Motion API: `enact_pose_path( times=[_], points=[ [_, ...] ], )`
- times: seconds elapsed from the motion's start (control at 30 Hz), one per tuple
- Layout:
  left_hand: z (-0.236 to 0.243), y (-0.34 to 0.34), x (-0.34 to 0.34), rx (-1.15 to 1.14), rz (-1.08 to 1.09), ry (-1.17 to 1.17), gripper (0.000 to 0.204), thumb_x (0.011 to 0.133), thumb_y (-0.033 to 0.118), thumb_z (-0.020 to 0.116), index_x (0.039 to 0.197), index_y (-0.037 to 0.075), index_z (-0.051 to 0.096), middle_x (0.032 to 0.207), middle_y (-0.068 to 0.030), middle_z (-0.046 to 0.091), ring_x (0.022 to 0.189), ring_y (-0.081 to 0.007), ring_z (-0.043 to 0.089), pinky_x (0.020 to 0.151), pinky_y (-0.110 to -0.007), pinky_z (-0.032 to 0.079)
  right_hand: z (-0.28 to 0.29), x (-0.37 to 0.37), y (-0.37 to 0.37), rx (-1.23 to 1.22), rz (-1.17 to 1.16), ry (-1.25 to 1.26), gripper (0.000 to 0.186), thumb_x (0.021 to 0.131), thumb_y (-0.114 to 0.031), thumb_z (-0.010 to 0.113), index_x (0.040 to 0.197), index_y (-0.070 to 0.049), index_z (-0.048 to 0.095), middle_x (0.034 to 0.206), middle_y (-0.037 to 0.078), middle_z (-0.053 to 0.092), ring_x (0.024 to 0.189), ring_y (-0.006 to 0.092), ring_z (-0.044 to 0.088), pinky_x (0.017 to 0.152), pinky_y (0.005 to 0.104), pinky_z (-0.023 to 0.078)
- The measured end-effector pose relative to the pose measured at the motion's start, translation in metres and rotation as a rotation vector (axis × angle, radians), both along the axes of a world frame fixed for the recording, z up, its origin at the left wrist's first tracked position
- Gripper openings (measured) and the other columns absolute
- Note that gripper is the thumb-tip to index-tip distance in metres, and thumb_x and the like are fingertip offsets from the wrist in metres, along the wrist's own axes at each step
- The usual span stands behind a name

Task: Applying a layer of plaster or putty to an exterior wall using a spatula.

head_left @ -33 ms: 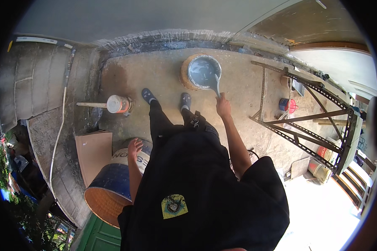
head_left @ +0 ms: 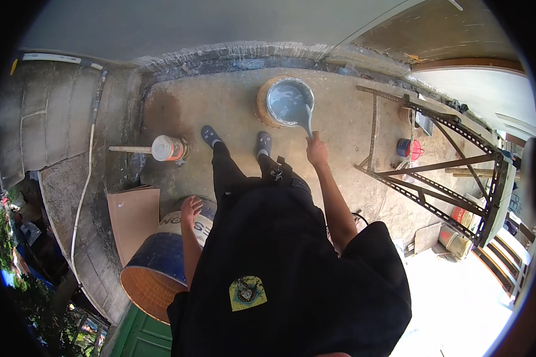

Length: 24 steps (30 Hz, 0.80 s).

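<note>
My right hand (head_left: 317,149) is wrapped round the end of a grey-coated stick (head_left: 308,122). The stick's other end leans into a round bucket (head_left: 261,106) and dips toward the grey paint-like liquid (head_left: 288,100) inside; its lower end is hidden. Dried grey spatter coats the bucket's rim. My left hand (head_left: 191,210) hangs at my side with its fingers loosely apart, holding nothing. Close behind that hand lies a blue and white drum (head_left: 156,256), its rusty mouth facing me.
Left of my feet stands a paint can (head_left: 168,148) beside a wooden bar (head_left: 130,149). Cardboard sheets (head_left: 134,220) lean near the drum. To the right is a slotted metal frame (head_left: 435,169), with a small blue and red pail (head_left: 406,147) among its legs. A grey wall (head_left: 220,27) rises ahead.
</note>
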<state>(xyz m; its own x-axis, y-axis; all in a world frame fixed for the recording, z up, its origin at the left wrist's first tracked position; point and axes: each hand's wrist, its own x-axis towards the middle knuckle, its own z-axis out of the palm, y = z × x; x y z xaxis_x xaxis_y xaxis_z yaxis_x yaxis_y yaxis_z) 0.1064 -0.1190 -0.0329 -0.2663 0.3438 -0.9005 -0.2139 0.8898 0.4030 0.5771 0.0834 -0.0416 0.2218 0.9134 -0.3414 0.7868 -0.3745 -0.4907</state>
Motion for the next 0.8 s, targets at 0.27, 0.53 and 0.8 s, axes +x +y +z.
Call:
enact_pose_path(
  times=[0.27, 0.53, 0.8],
  points=[
    [0.003, -0.006, 0.011, -0.016, -0.027, 0.001, 0.046, 0.092, 0.036, 0.037, 0.128, 0.009, 0.042, 0.118, -0.0122, 0.056, 0.106, -0.0258, 0.055, 0.093, -0.044, 0.038, 0.001, -0.004, -0.003, -0.103, 0.016, -0.037, 0.027, 0.092, -0.03, 0.043, 0.099, -0.005, 0.044, 0.076, 0.029, 0.059, 0.074, 0.0476, 0.058, 0.064, 0.0555, 0.045],
    [-0.016, -0.047, 0.023, -0.053, -0.001, -0.065, 0.047, 0.091, 0.037, 0.04, 0.129, 0.01, 0.042, 0.118, -0.0113, 0.057, 0.105, -0.0253, 0.056, 0.093, -0.044, 0.038, 0.001, -0.005, -0.003, -0.144, 0.02, -0.049, 0.027, 0.092, -0.031, 0.042, 0.099, -0.005, 0.042, 0.077, 0.029, 0.06, 0.075, 0.0477, 0.058, 0.064, 0.0557, 0.045],
    [-0.021, -0.051, 0.014, -0.062, 0.045, -0.077, 0.044, 0.092, 0.034, 0.038, 0.13, 0.012, 0.042, 0.116, -0.0109, 0.057, 0.105, -0.0253, 0.056, 0.092, -0.044, 0.038, -0.001, -0.006, -0.006, -0.147, 0.009, -0.029, 0.027, 0.092, -0.031, 0.041, 0.098, -0.005, 0.042, 0.077, 0.03, 0.059, 0.075, 0.0487, 0.057, 0.065, 0.0567, 0.044]
  ],
)
